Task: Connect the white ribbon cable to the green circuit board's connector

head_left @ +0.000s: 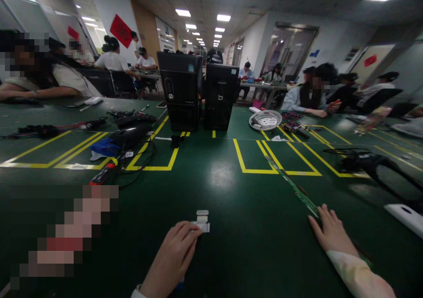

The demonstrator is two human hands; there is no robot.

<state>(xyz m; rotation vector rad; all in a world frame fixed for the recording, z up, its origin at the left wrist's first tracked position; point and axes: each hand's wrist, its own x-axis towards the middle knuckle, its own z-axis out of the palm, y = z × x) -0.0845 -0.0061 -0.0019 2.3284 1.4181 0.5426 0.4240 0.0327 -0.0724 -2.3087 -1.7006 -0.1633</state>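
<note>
Near the bottom middle, my left hand [173, 256] is closed, with thumb and fingers pinching a small white flat ribbon cable [202, 217] with a connector at its far end. My right hand [335, 232] lies at the right, fingers stretched out and the thumb apart from them. Its fingertips touch or rest beside the near part of a long narrow green circuit board [299, 193], which runs away to the upper left. Part of that board is hidden under the hand and forearm.
On the green tabletop [224, 157], marked with yellow tape, stand two black computer towers [180, 91]. A white basket [265, 120] is at back right. Black cables and a red-black tool [104, 174] lie left; a black stand [380, 165] is right. People sit around.
</note>
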